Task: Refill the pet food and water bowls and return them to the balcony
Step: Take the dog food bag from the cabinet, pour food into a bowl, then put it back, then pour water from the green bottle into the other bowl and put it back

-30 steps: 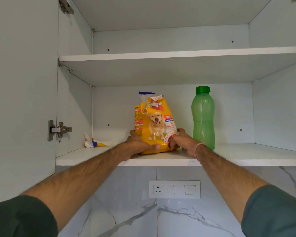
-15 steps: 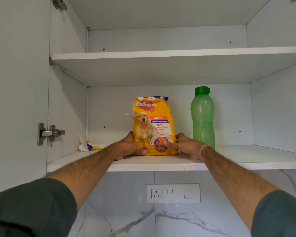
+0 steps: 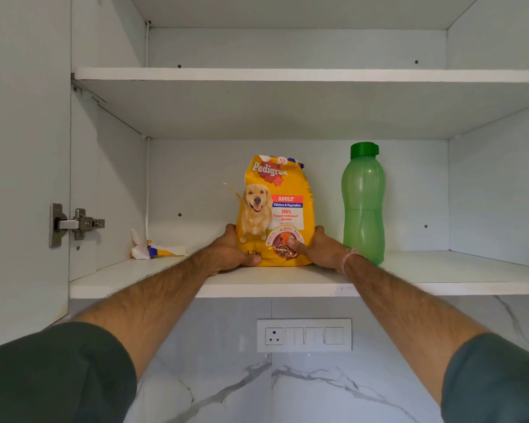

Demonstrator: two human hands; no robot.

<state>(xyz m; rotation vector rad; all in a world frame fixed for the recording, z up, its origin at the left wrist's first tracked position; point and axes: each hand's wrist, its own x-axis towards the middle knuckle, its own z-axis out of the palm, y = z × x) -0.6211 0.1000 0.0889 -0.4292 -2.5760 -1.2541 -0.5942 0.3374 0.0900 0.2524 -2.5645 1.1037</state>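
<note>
I count one bag (image 3: 277, 209), one bottle (image 3: 363, 206), one scrap of wrapper (image 3: 153, 250) and two shelves in this open cabinet. My left hand (image 3: 231, 254) and right hand (image 3: 321, 250) both clasp the bag low down, one on each side, thumbs across its front and the other fingers hidden behind. The bag stands upright on the lower shelf (image 3: 440, 279), just left of the bottle; it is glossy yellow film, crumpled at its top, printed with a dog and kibble. The bottle is translucent green plastic, waisted, with a darker green cap, and it stands just behind my right wrist. The wrapper lies crumpled in the left back corner. The upper shelf (image 3: 287, 75) is a flat white board. One metal hinge (image 3: 74, 224) shows on the left door, and one white switch plate (image 3: 304, 335) sits on the veined marble wall below.
</note>
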